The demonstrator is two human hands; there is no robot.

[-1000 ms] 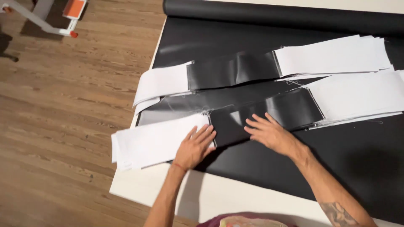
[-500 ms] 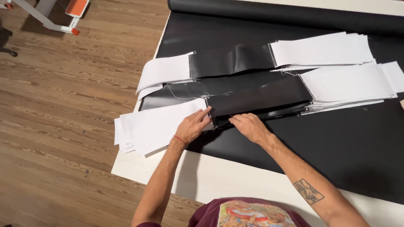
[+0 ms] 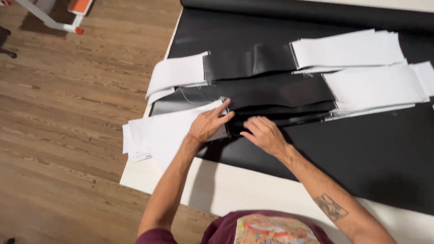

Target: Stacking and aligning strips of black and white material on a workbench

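Two stacks of long strips, white at both ends and black in the middle, lie on a black sheet (image 3: 370, 149) spread over a pale table (image 3: 235, 190). My left hand (image 3: 209, 123) rests flat on the near stack (image 3: 158, 131), right where its white end meets the black middle. My right hand (image 3: 264, 134) lies palm down on the black sheet beside the near stack's black middle (image 3: 280, 97), its fingers pointing left toward the other hand. The far stack (image 3: 348, 49) lies untouched behind.
A black roll (image 3: 316, 11) runs along the table's far side. The near stack's white end overhangs the table's left edge above a wooden floor (image 3: 68, 113). A white frame with orange parts (image 3: 68, 13) stands at top left.
The near stack's black middle has been folded and pulled narrower. Both hands have drawn closer together at its left seam, and the view has shifted slightly.
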